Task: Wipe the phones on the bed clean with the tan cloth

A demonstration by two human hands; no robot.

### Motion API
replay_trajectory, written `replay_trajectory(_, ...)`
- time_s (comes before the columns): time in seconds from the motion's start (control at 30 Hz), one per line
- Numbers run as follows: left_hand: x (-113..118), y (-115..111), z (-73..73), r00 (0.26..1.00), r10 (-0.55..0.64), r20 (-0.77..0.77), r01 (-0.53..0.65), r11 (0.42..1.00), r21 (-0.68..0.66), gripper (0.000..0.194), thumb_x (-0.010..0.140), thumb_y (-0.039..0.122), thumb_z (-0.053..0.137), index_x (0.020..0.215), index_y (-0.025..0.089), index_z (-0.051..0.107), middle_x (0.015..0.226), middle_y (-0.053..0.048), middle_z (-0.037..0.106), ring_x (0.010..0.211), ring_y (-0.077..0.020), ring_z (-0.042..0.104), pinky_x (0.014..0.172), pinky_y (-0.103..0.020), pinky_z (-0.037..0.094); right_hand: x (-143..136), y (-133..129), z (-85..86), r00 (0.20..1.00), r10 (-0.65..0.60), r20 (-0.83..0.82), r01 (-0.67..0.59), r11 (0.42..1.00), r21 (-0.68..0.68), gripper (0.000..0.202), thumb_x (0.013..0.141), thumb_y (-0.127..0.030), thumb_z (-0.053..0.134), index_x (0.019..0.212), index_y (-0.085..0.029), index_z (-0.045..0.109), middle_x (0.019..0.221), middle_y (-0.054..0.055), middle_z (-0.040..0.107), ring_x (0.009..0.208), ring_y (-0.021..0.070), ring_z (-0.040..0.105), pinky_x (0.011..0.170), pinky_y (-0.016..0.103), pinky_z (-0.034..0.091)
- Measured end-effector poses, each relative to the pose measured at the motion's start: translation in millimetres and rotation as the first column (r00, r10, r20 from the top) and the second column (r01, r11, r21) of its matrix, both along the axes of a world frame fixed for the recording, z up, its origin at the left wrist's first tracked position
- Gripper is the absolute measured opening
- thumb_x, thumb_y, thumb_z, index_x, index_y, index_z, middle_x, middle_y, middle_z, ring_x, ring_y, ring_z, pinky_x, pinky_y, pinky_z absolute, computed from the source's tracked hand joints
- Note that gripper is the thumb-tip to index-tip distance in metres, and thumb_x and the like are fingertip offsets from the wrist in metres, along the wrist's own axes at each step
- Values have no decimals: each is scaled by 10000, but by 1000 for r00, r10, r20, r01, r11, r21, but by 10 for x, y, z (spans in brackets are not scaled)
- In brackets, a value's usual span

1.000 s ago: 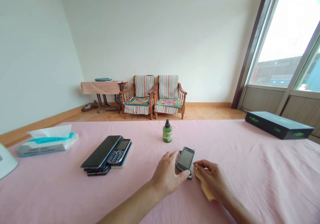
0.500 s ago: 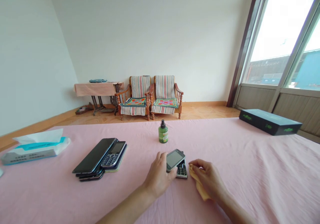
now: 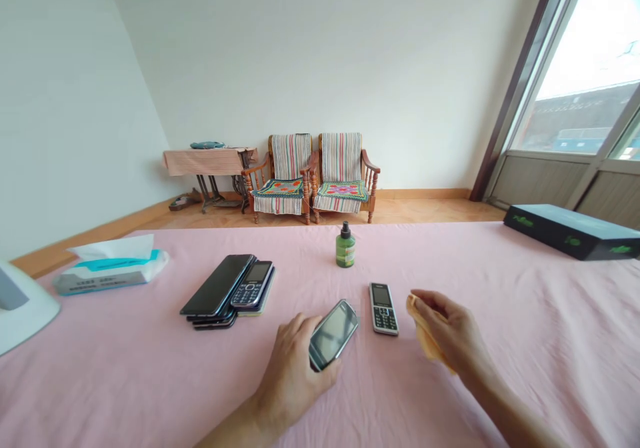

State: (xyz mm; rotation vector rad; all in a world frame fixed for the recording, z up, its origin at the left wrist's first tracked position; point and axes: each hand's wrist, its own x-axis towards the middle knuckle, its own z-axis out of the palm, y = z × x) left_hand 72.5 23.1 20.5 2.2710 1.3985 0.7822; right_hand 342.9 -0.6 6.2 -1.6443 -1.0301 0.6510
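Grip of left hand (image 3: 289, 369) narrow around silver-edged phone (image 3: 333, 335), grip of right hand (image 3: 454, 329) tight on yellow cloth (image 3: 429, 343).

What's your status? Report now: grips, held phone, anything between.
Left grip: holding grey, silver-edged touchscreen phone. Right grip: pinching yellow cloth. Between them: slim silver-and-black keypad phone, lying on pink fabric.

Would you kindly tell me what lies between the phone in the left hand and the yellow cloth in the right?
In the head view, a keypad phone lies there face up, with pink cloth showing on either side.
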Motion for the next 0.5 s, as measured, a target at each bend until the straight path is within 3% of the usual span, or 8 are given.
replay_trajectory(0.1, 3, -18, 7, 999, -40, 4, 40, 999, -14, 488, 655, 243, 688, 1130, 221, 579, 1070, -54, 626, 999, -261, 551, 884, -379, 435, -152, -52, 170, 997, 66, -33, -66, 998, 1, 466, 756, -517, 587, 1024, -143, 655, 871, 91, 720, 696, 201, 645, 556, 263, 473)
replay_trajectory(0.23, 4, -18, 13, 996, -80, -36, 79, 997, -16, 530, 666, 283, 699, 1170, 210, 552, 1092, -66, 613, 1016, -267, 532, 896, -387, 416, -343, -14, 311, 991, 126, 48, -128, 991, 40, 391, 767, -483, 590, 949, -149, 681, 824, 77, 724, 726, 206, 659, 603, 267, 483)
replay_trajectory(0.37, 7, -37, 40, 991, -38, -130, 36, 999, -11, 402, 709, 272, 630, 1098, 186, 578, 1039, -78, 598, 988, -276, 531, 878, -402, 413, -299, 95, 224, 991, 50, 127, -59, 996, 68, 387, 754, -489, 586, 937, -166, 696, 846, 72, 736, 781, 232, 674, 649, 285, 504)
replay_trajectory(0.5, -19, -24, 79, 981, 6, -195, -8, 1000, -11, 361, 697, 288, 625, 1033, 162, 585, 1033, -97, 570, 998, -282, 529, 885, -391, 421, -143, 128, 36, 965, -125, 229, 115, 992, 55, 414, 711, -542, 599, 912, -199, 714, 835, 59, 748, 740, 237, 691, 588, 268, 514)
